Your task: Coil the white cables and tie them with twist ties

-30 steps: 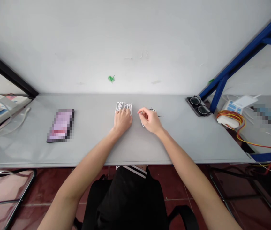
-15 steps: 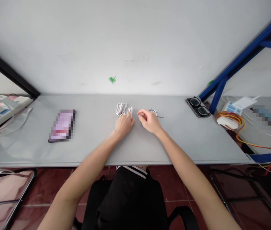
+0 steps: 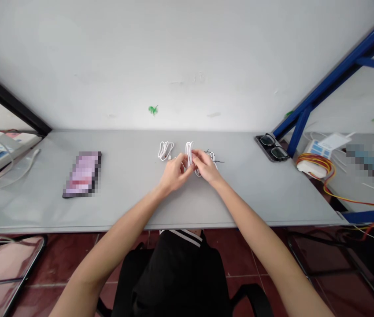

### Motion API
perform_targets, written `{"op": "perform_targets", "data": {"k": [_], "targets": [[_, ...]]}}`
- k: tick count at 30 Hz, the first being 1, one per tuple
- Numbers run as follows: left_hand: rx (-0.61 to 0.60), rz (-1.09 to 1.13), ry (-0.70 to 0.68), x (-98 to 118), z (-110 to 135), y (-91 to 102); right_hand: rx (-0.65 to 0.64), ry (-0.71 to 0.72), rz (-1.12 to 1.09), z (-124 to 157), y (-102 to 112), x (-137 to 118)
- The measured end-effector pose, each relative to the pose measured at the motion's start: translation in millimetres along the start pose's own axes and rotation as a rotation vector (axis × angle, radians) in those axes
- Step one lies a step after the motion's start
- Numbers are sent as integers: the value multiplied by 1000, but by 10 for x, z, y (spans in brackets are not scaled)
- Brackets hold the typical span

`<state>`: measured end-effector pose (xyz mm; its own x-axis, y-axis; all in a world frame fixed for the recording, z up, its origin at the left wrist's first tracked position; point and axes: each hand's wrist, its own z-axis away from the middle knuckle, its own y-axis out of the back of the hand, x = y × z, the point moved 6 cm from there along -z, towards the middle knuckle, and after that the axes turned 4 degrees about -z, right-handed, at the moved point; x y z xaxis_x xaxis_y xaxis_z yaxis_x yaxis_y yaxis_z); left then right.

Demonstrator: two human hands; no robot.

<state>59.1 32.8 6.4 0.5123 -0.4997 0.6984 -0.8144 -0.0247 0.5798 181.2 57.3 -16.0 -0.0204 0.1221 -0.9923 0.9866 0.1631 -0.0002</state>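
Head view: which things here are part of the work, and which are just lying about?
In use: left hand, right hand, looped white cable, coiled white cable, small white-and-black wire tangle.
Lying about: black-edged phone, black-framed glasses, coiled red-and-yellow wires.

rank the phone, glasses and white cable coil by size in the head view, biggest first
1. phone
2. glasses
3. white cable coil

The glasses sit farther from the camera, so phone over glasses is unsure.

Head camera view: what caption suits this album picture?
Left hand and right hand grip a looped white cable over a grey tabletop, beside a second coiled white cable.
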Motion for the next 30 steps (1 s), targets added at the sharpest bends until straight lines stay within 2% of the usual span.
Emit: {"op": "perform_targets", "data": {"k": [3,9,14,19,23,27,30], "targets": [[15,32,-14,11,-9,14,6,15,43,4,17,-35],[-1,112,120,-34,-36,46,-5,80,64,45,-28,-97],[40,155,158,-64,-35,97,-35,31,-15,48,-85,-62],[-84,460,189,-71,-37,21,-18,-77,-166,20,-51,6],[-44,612,213,-80,-61,45,52,-123,-248,-5,16,34],[33,658,277,-140,-71,79,27,-75,-256,10,-7,-20],[17,681,323,-179,-68,60,-34,-1,-201,47,-74,-88]]}}
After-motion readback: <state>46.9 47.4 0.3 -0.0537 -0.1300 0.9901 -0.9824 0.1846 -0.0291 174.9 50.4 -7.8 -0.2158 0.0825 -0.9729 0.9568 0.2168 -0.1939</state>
